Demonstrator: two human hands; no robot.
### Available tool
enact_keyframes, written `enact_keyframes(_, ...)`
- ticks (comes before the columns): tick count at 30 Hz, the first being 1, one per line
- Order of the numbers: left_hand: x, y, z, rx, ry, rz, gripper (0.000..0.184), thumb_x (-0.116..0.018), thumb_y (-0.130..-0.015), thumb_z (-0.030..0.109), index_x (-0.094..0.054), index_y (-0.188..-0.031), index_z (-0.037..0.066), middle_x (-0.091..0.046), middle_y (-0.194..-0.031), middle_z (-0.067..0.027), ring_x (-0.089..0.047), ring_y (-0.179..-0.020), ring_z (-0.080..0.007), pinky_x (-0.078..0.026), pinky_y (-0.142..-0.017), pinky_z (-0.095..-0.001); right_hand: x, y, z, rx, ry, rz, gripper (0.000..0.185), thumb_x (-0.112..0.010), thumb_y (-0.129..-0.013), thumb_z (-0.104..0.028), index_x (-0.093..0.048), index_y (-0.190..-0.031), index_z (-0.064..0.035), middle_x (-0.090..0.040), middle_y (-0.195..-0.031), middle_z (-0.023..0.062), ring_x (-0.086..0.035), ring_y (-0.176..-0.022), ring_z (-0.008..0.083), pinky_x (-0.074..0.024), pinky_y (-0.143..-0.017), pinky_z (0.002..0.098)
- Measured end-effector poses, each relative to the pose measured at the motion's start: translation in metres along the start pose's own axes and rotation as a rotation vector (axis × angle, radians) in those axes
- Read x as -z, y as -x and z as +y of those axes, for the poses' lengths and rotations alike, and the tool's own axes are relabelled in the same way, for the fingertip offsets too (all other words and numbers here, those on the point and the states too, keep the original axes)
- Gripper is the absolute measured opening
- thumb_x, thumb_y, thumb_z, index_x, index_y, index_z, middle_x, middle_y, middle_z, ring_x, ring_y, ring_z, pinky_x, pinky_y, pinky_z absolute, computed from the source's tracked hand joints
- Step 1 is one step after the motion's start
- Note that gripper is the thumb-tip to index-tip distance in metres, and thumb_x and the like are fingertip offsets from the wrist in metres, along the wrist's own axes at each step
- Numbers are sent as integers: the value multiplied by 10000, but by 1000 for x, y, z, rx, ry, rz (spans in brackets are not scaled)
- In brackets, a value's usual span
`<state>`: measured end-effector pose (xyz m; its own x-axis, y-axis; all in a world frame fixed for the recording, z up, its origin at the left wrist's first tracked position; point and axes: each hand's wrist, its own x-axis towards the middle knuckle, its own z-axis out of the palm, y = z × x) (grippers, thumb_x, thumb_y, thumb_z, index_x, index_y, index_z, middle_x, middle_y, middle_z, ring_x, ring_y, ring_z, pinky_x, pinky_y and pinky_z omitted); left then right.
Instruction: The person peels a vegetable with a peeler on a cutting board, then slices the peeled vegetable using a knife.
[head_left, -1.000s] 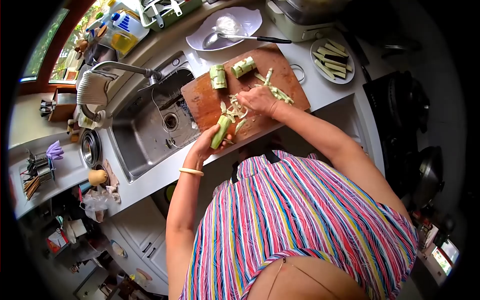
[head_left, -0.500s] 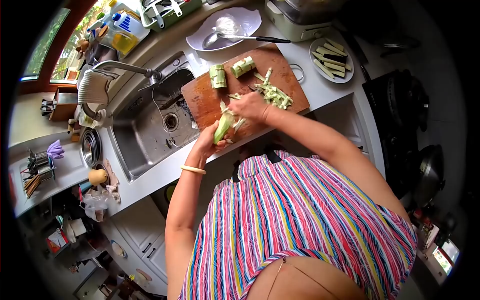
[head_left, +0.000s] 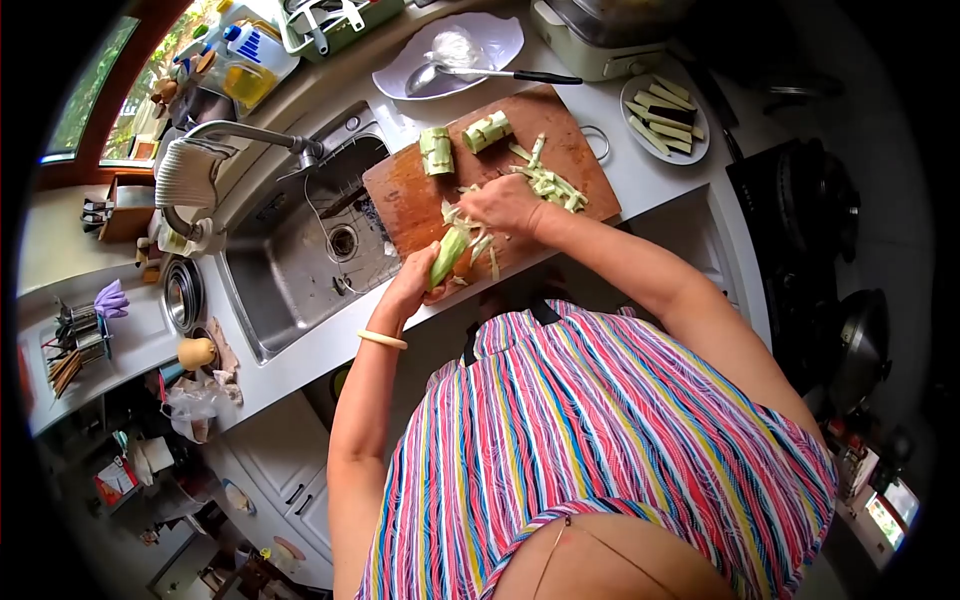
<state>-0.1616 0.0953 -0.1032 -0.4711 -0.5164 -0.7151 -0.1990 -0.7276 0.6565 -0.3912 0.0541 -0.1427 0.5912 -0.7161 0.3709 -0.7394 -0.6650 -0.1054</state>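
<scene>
Running along the wall, the white counter [head_left: 262, 385] is holding the steel sink [head_left: 285, 290], with the wooden cutting board [head_left: 405, 205] lying beside it and slightly overlapping its edge. Beyond the board, a pale bowl [head_left: 395, 75] is sitting with a black-handled spoon [head_left: 490, 73] resting across it. To the right, a white plate [head_left: 637, 100] is carrying dark and pale strips [head_left: 665, 115]. The right hand [head_left: 505, 205] is curling its fingers over the board, close to the green piece's upper end; whether it is gripping anything cannot be told. The left hand [head_left: 415, 283] is grasping the green piece [head_left: 449, 255] at the board's near edge, tilted. Two cut chunks [head_left: 436, 151] are lying near the board's far side, and pale slivers [head_left: 560, 193] are scattering around the right hand.
</scene>
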Motion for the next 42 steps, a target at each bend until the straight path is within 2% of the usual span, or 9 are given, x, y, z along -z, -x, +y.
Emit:
enact_keyframes(2, 0, -2, 1, -33, -62, 26, 411, -340, -969, 393, -518, -837, 47, -461, -611, -16, -369, -436, -79, -257, -385, -230, 7, -8, -22, -48, -188, -28, 122, -475, -834, -245, -552, -761, -183, -543, -570, 11, -601, -543, 193, -444, -433, 322)
enact_keyframes(8, 0, 12, 1, -26, -45, 29, 380, -359, -961, 402, -510, -842, 74, -437, -612, 5, -371, -460, -78, -249, -404, -224, -6, 13, 16, -200, -123, -48, 153, -469, -853, -286, -551, -773, -185, -545, -533, 6, -592, -492, 188, -435, -411, 337)
enact_keyframes(14, 11, 4, -8, -52, -105, 5, 367, -351, -963, 424, -508, -965, 92, -469, -660, -4, -373, -467, -76, -260, -408, -214, -18, 3, -2, -1, 12, -82, 112, -503, -840, -289, -570, -794, -213, -590, -601, -24, -622, -528, 169, -458, -424, 333)
enact_keyframes(18, 7, 16, -7, 81, 296, -51, 406, -341, -967, 446, -495, -1061, 82, -494, -719, -31, -375, -474, -71, -275, -408, -197, -4, 17, 22, -225, -57, -154, 181, -466, -885, -321, -581, -787, -222, -591, -626, -27, -615, -534, 171, -440, -392, 321)
enact_keyframes(26, 5, -5, -11, 137, 418, -108, 398, -369, -965, 424, -473, -1117, 72, -494, -715, -43, -358, -447, -57, -271, -380, -172, -15, 5, -14, -37, -71, 60, 168, -483, -858, -315, -565, -770, -197, -575, -588, 19, -615, -537, 195, -473, -454, 333)
enact_keyframes(29, 12, 0, -18, 144, 504, -113, 417, -363, -967, 413, -482, -1110, 40, -515, -723, -52, -402, -457, -71, -295, -377, -171, -5, 21, 19, -323, -146, -174, 199, -465, -851, -319, -567, -728, -201, -559, -566, 33, -617, -549, 207, -470, -448, 341)
enact_keyframes(32, -2, -2, -13, 132, 426, -42, 419, -337, -976, 400, -486, -1102, 29, -520, -728, -55, -434, -473, -83, -325, -386, -182, -12, 8, -2, -74, -195, 145, 234, -459, -867, -335, -566, -705, -203, -570, -556, 44, -611, -540, 209, -463, -446, 342)
enact_keyframes(38, 13, -8, -16, 158, 448, -95, 436, -323, -980, 395, -494, -1074, 6, -534, -742, -59, -448, -491, -90, -342, -406, -190, -10, 18, 19, -170, -8, -153, 95, -503, -832, -243, -567, -770, -211, -541, -554, -5, -617, -531, 193, -478, -427, 324)
enact_keyframes(42, -2, -13, -8, 173, 414, 10, 460, -324, -975, 418, -485, -1076, -1, -515, -718, -52, -430, -476, -86, -326, -394, -175, -2, -4, -14, -7, -37, 35, 101, -495, -827, -224, -542, -737, -212, -559, -587, -21, -607, -516, 164, -458, -395, 313)
